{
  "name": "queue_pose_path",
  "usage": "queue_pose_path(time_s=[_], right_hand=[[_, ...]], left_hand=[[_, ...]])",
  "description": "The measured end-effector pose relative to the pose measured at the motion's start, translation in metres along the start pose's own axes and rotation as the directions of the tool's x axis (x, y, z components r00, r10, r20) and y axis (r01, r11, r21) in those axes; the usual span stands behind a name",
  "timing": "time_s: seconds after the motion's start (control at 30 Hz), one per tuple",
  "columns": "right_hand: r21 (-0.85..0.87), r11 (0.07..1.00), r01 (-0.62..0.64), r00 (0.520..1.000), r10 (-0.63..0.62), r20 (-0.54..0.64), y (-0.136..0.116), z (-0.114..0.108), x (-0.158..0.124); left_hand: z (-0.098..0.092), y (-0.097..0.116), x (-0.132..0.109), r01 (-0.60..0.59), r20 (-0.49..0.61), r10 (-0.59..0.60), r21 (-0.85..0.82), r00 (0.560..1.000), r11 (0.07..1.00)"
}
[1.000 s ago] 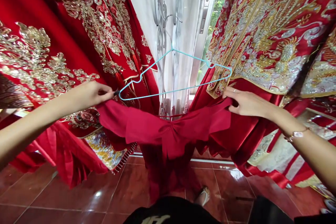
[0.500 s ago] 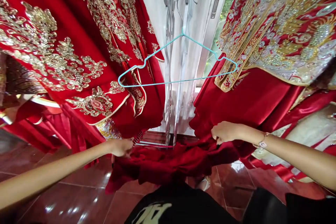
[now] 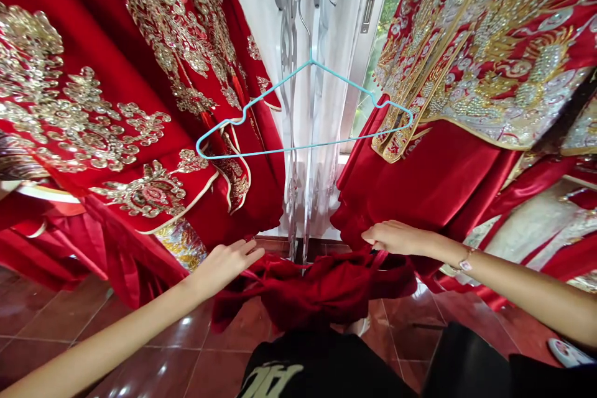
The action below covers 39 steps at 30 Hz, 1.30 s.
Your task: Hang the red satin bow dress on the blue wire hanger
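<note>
A dark red garment (image 3: 321,289) hangs bunched low in front of my body, between my two hands. At its left end my left hand (image 3: 233,261) has its fingers closed on the garment's edge. On the right side my right hand (image 3: 392,237) pinches the garment's upper edge. Above both hands a light blue hanger (image 3: 298,148) hangs by its metal hook, with nothing on it. The fingertips of both hands are partly hidden by the cloth.
Red gowns with gold beading (image 3: 153,189) hang at left, and a beaded red gown (image 3: 420,161) at right. Behind the hanger are a metal rack (image 3: 308,199), white curtains (image 3: 342,31) and a window frame. Reddish tiles (image 3: 177,354) cover the floor.
My left hand has shifted right and slightly up, its fingers more stretched. The garment's left end has drawn inward. The hanger and gowns appear slightly further left.
</note>
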State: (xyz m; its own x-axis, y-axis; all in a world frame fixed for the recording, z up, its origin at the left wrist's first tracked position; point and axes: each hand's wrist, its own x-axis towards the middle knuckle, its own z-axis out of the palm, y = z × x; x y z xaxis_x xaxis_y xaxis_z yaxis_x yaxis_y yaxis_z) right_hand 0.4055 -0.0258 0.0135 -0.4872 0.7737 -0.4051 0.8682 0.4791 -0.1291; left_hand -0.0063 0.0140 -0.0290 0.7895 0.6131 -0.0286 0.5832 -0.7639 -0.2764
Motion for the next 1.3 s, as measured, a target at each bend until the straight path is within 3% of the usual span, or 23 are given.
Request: queue_pose_path(time_s=[0.13, 0.23, 0.3, 0.37, 0.43, 0.53, 0.6, 0.67, 0.73, 0.83, 0.9, 0.97, 1.03, 1.1, 1.23, 1.3], right_hand=[[-0.134, 0.99, -0.035, 0.991, 0.017, -0.133, -0.002, 0.006, -0.004], [-0.362, 0.927, -0.095, 0.96, -0.012, -0.281, -0.001, 0.011, -0.006], [-0.416, 0.89, -0.187, 0.92, 0.01, -0.393, 0.001, 0.011, -0.009], [-0.337, 0.892, -0.301, 0.839, 0.08, -0.538, 0.004, 0.009, -0.015], [-0.135, 0.924, -0.359, 0.717, 0.18, -0.674, 0.006, 0.008, -0.025], [0.205, 0.926, -0.317, 0.539, 0.354, -0.764, 0.006, 0.01, -0.039], [0.299, 0.909, -0.292, 0.492, 0.411, -0.768, 0.003, 0.015, -0.046], [0.301, 0.905, -0.3, 0.507, 0.418, -0.754, 0.0, 0.02, -0.05], [0.276, 0.911, -0.307, 0.561, 0.408, -0.72, -0.004, 0.026, -0.051], [0.266, 0.932, -0.245, 0.657, 0.361, -0.661, -0.01, 0.036, -0.048], [0.282, 0.939, -0.194, 0.698, 0.335, -0.633, -0.013, 0.046, -0.043], [0.324, 0.92, -0.222, 0.675, 0.385, -0.629, -0.018, 0.06, -0.035], [0.394, 0.873, -0.288, 0.583, 0.486, -0.651, -0.023, 0.076, -0.027], [0.499, 0.809, -0.311, 0.44, 0.588, -0.679, -0.029, 0.093, -0.019], [0.772, 0.618, -0.148, 0.078, 0.786, -0.614, -0.041, 0.11, -0.007], [0.846, 0.533, -0.011, -0.013, 0.846, -0.533, -0.045, 0.107, -0.005]], left_hand=[[-0.005, -0.008, 0.0, -0.098, -0.297, 0.13, 0.121, 0.946, 0.988], [-0.009, -0.016, -0.002, -0.088, -0.419, 0.161, 0.189, 0.893, 0.978], [-0.011, -0.023, -0.008, -0.026, -0.473, 0.113, 0.188, 0.874, 0.982], [-0.009, -0.032, -0.018, 0.066, -0.524, 0.014, 0.134, 0.851, 0.989], [-0.004, -0.039, -0.032, 0.189, -0.588, -0.123, 0.051, 0.799, 0.981], [0.011, -0.041, -0.055, 0.301, -0.676, -0.307, -0.13, 0.67, 0.945], [0.022, -0.034, -0.066, 0.309, -0.706, -0.421, -0.291, 0.569, 0.905], [0.031, -0.022, -0.071, 0.304, -0.704, -0.541, -0.448, 0.461, 0.841], [0.034, -0.008, -0.068, 0.3, -0.668, -0.652, -0.579, 0.359, 0.758], [0.032, 0.01, -0.053, 0.256, -0.517, -0.815, -0.777, 0.262, 0.575], [0.032, 0.017, -0.04, 0.177, -0.344, -0.904, -0.902, 0.253, 0.393], [0.037, 0.023, -0.03, 0.098, -0.191, -0.935, -0.968, 0.3, 0.23], [0.048, 0.028, -0.025, 0.081, -0.099, -0.937, -0.988, 0.334, 0.134], [0.062, 0.032, -0.027, 0.089, -0.05, -0.947, -0.993, 0.317, 0.082], [0.078, 0.036, -0.034, 0.126, 0.0, -0.986, -0.992, 0.168, 0.021], [0.077, 0.036, -0.037, 0.13, 0.032, -0.994, -0.991, 0.109, -0.018]])
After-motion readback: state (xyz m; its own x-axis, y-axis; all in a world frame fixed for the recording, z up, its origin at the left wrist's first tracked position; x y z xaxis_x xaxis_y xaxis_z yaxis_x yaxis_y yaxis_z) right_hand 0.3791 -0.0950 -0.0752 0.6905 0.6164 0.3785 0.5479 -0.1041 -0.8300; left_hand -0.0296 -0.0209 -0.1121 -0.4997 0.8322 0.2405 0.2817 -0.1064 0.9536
